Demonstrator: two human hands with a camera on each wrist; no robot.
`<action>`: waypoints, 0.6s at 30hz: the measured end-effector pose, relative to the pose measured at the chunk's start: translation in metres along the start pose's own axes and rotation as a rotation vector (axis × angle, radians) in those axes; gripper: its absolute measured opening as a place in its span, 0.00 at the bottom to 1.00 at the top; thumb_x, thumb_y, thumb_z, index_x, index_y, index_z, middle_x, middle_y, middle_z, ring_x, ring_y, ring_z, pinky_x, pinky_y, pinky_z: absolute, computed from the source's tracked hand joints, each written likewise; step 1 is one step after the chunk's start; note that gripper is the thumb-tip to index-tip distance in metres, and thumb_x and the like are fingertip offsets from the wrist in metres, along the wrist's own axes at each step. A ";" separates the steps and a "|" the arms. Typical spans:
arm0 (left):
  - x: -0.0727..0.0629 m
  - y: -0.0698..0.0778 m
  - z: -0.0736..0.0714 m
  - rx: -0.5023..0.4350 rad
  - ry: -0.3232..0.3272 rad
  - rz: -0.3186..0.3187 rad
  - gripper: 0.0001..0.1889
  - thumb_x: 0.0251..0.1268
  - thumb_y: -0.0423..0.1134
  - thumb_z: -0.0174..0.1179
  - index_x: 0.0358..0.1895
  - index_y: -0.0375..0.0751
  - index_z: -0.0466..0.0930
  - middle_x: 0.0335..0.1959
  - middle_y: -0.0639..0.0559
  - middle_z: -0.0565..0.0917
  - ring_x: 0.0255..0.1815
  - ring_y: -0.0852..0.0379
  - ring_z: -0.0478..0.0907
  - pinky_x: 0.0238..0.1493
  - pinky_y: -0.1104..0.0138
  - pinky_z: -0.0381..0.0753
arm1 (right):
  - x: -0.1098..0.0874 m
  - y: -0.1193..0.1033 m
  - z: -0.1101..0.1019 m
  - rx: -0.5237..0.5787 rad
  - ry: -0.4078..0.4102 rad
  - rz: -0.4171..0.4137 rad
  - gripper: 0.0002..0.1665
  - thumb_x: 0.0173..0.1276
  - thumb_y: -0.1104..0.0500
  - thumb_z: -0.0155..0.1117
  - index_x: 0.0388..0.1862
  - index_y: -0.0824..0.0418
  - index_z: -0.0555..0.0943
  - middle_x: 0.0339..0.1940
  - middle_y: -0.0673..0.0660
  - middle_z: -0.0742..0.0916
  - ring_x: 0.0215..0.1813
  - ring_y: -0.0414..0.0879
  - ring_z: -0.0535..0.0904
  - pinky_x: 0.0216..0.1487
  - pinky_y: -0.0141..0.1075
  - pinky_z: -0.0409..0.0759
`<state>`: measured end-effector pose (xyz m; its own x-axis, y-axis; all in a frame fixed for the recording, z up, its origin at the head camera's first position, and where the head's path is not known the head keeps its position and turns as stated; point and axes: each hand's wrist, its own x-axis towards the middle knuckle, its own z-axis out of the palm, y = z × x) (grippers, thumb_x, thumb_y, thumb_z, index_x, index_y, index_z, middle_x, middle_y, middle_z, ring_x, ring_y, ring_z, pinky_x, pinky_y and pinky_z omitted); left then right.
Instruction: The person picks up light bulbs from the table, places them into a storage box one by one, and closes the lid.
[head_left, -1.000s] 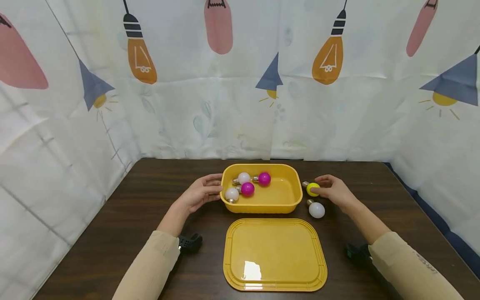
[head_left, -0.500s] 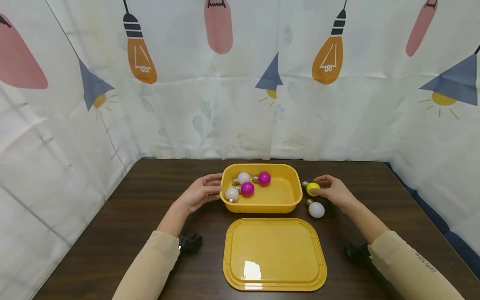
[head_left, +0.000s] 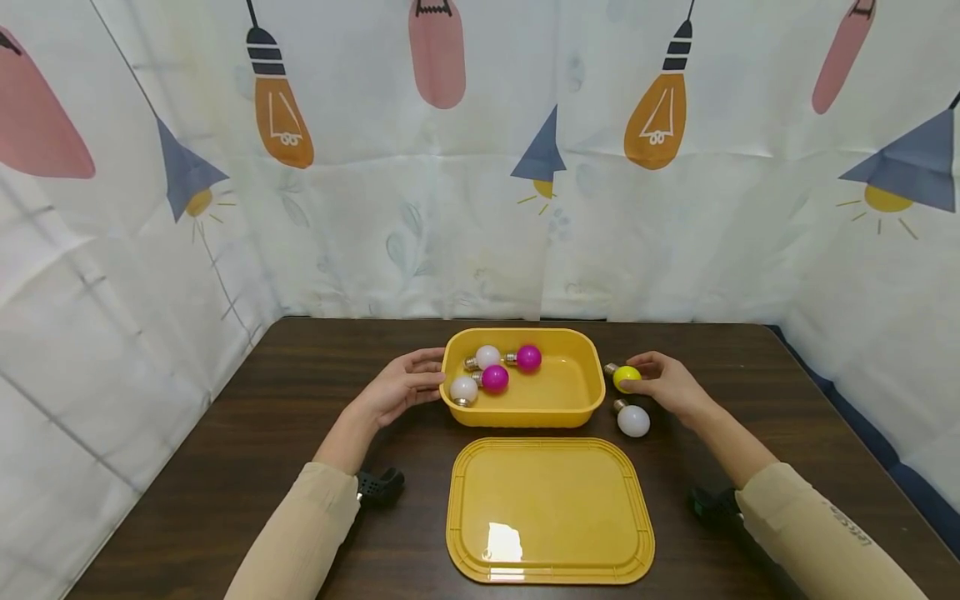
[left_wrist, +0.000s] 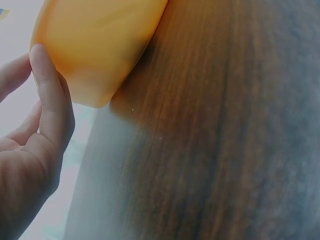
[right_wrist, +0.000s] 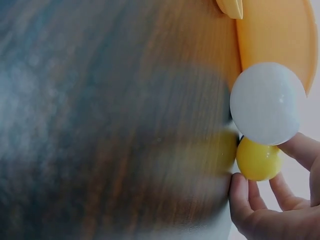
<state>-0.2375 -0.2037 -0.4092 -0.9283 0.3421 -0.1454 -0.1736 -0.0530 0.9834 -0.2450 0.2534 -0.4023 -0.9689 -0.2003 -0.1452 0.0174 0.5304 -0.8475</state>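
Observation:
My left hand rests its fingertips against the left end of a yellow plastic box; in the left wrist view the fingertips touch the box wall. Two white bulbs and two magenta bulbs lie in the box's left half. Just right of the box, my right hand pinches the round glass of a small yellow light bulb between thumb and fingers, its screw base turned toward the box. A larger white bulb lies in front of it, partly covering the yellow bulb in the right wrist view.
A flat yellow lid lies on the dark wooden table, in front of the box and between the forearms. Behind the table hangs a white curtain printed with lamps. Dark bands are worn at both wrists.

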 end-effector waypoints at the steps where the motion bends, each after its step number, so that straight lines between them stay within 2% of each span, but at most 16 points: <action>1: 0.000 0.000 0.000 0.002 0.000 0.001 0.31 0.77 0.30 0.58 0.79 0.36 0.59 0.64 0.34 0.76 0.49 0.53 0.83 0.50 0.64 0.86 | 0.000 0.000 0.000 -0.001 0.000 0.000 0.36 0.72 0.53 0.71 0.69 0.71 0.70 0.67 0.73 0.74 0.67 0.67 0.70 0.65 0.59 0.73; 18: 0.000 0.000 0.000 0.017 0.000 0.003 0.31 0.77 0.31 0.58 0.79 0.36 0.60 0.64 0.32 0.75 0.49 0.53 0.83 0.51 0.64 0.85 | -0.003 -0.001 -0.005 -0.004 -0.011 0.000 0.36 0.74 0.52 0.69 0.71 0.70 0.70 0.67 0.72 0.74 0.67 0.67 0.70 0.66 0.60 0.73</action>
<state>-0.2379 -0.2039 -0.4096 -0.9288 0.3422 -0.1420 -0.1647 -0.0380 0.9856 -0.2434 0.2575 -0.3987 -0.9663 -0.2092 -0.1502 0.0159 0.5337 -0.8455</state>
